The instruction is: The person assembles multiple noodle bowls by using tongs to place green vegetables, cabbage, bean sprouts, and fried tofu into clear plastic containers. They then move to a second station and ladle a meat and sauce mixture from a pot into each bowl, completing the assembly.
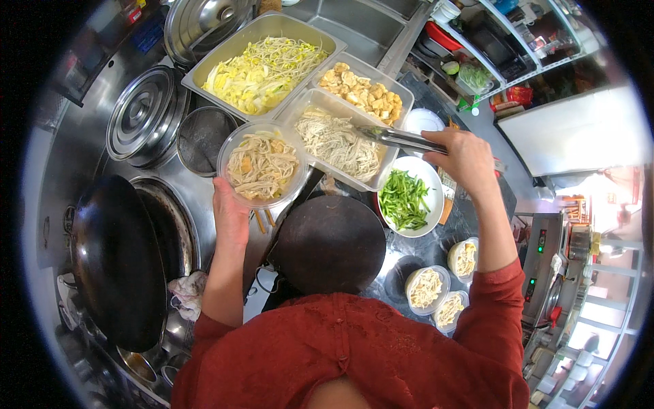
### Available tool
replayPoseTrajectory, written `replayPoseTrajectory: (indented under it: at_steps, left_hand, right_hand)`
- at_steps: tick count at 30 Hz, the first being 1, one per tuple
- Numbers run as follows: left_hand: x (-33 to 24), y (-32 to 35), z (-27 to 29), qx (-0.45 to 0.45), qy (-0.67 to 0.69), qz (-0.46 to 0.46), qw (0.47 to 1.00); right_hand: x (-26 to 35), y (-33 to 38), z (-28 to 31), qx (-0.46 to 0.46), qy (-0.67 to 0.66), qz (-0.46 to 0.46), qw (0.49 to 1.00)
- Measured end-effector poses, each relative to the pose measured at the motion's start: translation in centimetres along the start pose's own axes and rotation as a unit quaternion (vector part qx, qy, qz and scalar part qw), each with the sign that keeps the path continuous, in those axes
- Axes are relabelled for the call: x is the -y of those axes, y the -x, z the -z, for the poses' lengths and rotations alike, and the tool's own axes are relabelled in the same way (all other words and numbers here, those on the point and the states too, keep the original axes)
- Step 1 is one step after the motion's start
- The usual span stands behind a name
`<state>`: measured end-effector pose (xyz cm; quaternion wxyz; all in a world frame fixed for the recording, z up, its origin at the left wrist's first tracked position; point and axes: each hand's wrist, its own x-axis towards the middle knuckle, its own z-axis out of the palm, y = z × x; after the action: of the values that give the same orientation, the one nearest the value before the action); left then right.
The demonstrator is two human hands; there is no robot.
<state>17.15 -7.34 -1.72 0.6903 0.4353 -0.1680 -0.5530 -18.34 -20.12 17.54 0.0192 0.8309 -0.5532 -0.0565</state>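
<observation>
The left hand (230, 213) is gripping a round clear plastic bowl (262, 165) of pale stringy noodles from beneath, while the right hand (467, 158) is clasping shiny metal tongs (398, 138) over a rectangular translucent noodle tub (338, 140).

Person wore rust-red long-sleeved top, fabric lightly textured, small cloth-covered buttons down front. Sleeves were pushed up near elbows, cuffs bunched. Left hand (230, 217) and right hand (466, 159) were bare, ungloved.
</observation>
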Motion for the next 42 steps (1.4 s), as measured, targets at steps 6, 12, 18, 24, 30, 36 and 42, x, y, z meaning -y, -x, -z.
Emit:
replayPoseTrajectory:
  at_steps: [6,12,18,24,30,36,42]
  left_hand:
    - [1.3,-0.1,-0.7,0.012,0.001,0.011,1.0]
    - [1.5,0.1,-1.3,0.031,0.003,0.01,0.999]
    - [1.0,0.0,-0.8,0.008,0.001,0.013,1.0]
    - [0.3,0.3,-0.4,0.017,-0.032,0.005,0.999]
    - [0.1,0.6,0.2,0.018,-0.042,0.024,0.999]
    - [2.6,3.4,-0.2,0.101,-0.188,0.107,0.971]
    - [6.8,5.2,-2.3,0.197,-0.464,-0.038,0.863]
  right_hand:
    - [-1.4,3.3,3.8,-0.062,-0.102,-0.032,0.992]
    - [-0.4,4.9,7.2,-0.094,-0.079,-0.05,0.991]
    - [0.9,2.8,2.1,-0.111,-0.062,0.025,0.992]
    - [0.1,0.3,-2.3,0.073,0.007,-0.092,0.993]
    - [0.0,0.7,-2.6,0.078,-0.005,-0.075,0.994]
    - [-2.6,3.6,-0.3,0.036,-0.122,-0.073,0.989]
    - [-3.4,5.7,-1.4,0.014,-0.196,-0.086,0.977]
